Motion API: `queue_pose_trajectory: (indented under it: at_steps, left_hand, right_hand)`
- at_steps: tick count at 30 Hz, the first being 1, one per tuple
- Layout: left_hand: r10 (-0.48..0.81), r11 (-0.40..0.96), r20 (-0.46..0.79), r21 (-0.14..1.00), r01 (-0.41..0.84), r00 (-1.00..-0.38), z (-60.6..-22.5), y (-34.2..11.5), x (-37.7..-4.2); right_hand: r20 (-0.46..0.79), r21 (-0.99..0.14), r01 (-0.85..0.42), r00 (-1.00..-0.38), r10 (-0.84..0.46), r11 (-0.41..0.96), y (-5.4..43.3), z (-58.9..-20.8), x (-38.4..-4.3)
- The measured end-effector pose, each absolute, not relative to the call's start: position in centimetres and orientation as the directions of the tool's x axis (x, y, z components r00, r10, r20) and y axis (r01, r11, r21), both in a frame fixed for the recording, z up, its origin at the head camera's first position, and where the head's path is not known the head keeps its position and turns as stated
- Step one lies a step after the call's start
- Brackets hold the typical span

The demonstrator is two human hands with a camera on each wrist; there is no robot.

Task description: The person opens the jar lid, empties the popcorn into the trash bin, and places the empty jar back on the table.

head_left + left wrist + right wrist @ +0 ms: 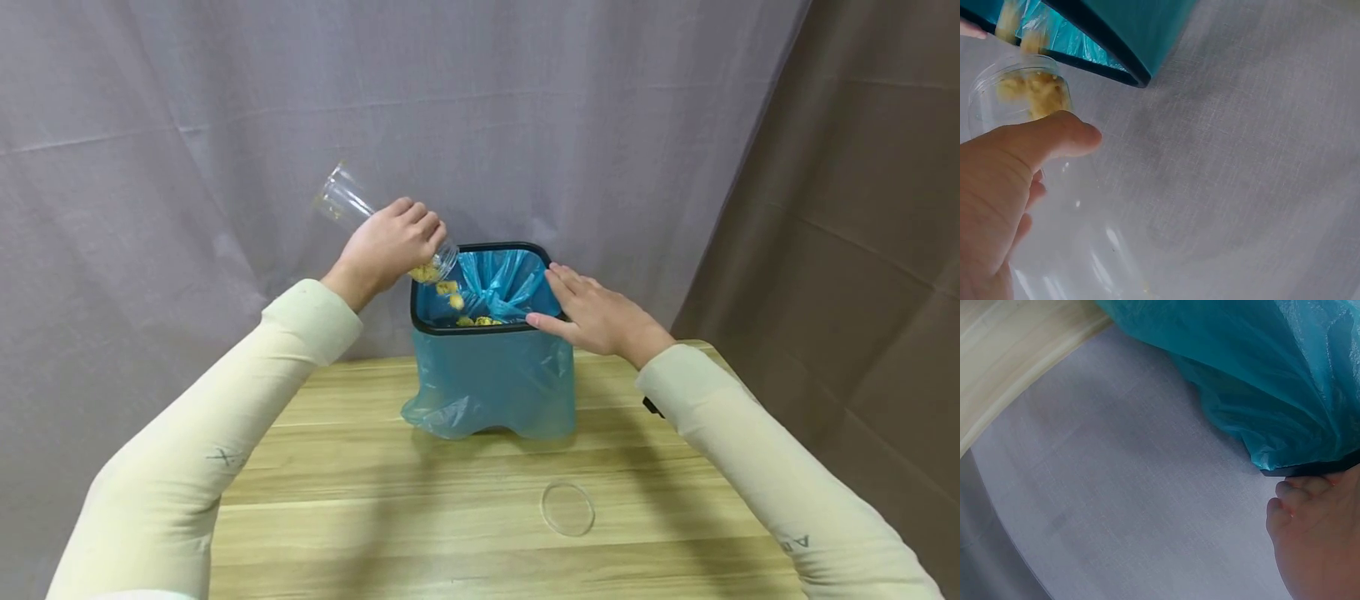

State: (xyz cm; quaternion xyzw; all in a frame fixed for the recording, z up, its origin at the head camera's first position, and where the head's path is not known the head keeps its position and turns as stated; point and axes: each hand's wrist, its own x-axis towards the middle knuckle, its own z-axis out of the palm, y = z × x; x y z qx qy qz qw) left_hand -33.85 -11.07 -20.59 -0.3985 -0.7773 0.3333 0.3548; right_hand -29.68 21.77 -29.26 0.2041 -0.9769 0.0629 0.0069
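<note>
My left hand point(393, 242) grips a clear jar point(345, 196) tilted mouth-down over the left side of a trash bin. Yellow pieces point(456, 298) tumble from the jar's mouth into the bin; more yellow food point(1047, 94) sits inside near the mouth in the left wrist view. The trash bin point(491, 329) has a black rim and a blue plastic bag point(498, 287) as liner, gathered in a knot inside. With fingers fairly straight, my right hand point(600, 317) rests against the right side of the rim. In the right wrist view its fingertips point(1294, 494) meet the dark rim.
The bin stands near the back of a wooden table point(337, 483). A thin clear ring point(567, 509) lies in front of it. A grey curtain point(525, 125) hangs close behind, and a brown one point(840, 292) is on the right. A small black object point(652, 407) shows beside the right cuff.
</note>
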Motion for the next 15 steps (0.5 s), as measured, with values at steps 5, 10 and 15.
queue_pose_trajectory:
  at_steps: [5,10,15]
  left_hand:
    - [0.873,0.423,0.272,-0.834,0.353,-0.405,-20.7,-11.1,-33.9]
    - [0.854,0.443,0.26,-0.817,0.369,-0.45,-20.7,-11.4,-33.6]
    - [0.805,0.533,0.275,-0.725,0.437,-0.525,-20.6,-12.1,-33.0]
  right_hand:
    - [0.044,-0.127,-0.402,-0.915,-0.4,0.907,21.7,-29.2,-29.7]
    - [0.043,-0.123,-0.413,-0.911,-0.411,0.902,21.3,-29.2,-30.0]
    - [0.046,-0.116,-0.411,-0.911,-0.409,0.904,21.0,-29.2,-30.2]
